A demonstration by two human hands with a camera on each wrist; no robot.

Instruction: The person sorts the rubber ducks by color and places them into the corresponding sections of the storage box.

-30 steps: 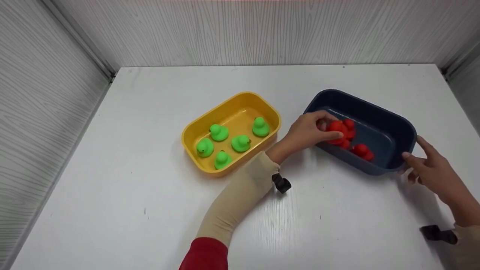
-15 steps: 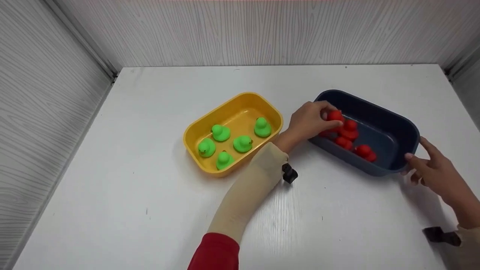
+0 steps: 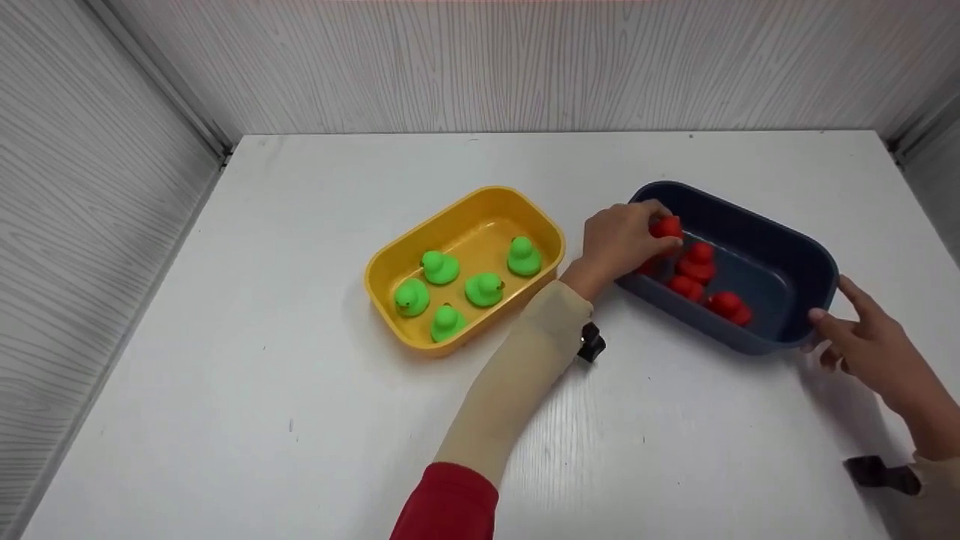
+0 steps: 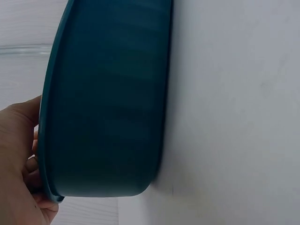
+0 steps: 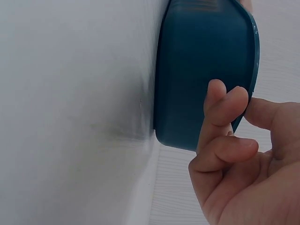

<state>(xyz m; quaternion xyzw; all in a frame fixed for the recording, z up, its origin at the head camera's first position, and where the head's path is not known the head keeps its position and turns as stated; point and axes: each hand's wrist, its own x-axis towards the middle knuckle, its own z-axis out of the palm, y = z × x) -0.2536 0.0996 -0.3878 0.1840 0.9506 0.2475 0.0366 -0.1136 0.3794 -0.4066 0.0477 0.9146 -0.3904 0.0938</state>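
In the head view, my left hand (image 3: 621, 238) reaches over the left end of the dark blue tub (image 3: 757, 289) and grips a red rubber duck (image 3: 666, 227) between thumb and fingers. More red sits below that hand, partly hidden. Several other red ducks (image 3: 697, 262) lie inside on the tub's floor. At the opposite end, my right hand (image 3: 874, 341) pinches the tub's rim, thumb on top. The right wrist view shows its fingers (image 5: 225, 110) against the tub's outer wall (image 5: 201, 70). The left wrist view has the tub wall (image 4: 108, 103) covering the held duck.
A yellow tub (image 3: 390, 322) stands left of the blue one, with several green rubber ducks (image 3: 484, 289) spread inside it. Both tubs rest on a white table (image 3: 247, 375). Wood-grain panels (image 3: 450, 67) rise at the back and sides.
My left hand has moved slightly toward the tub's far left corner with the red duck, away from the other red ducks, which now show more clearly. The right hand stays at the rim.
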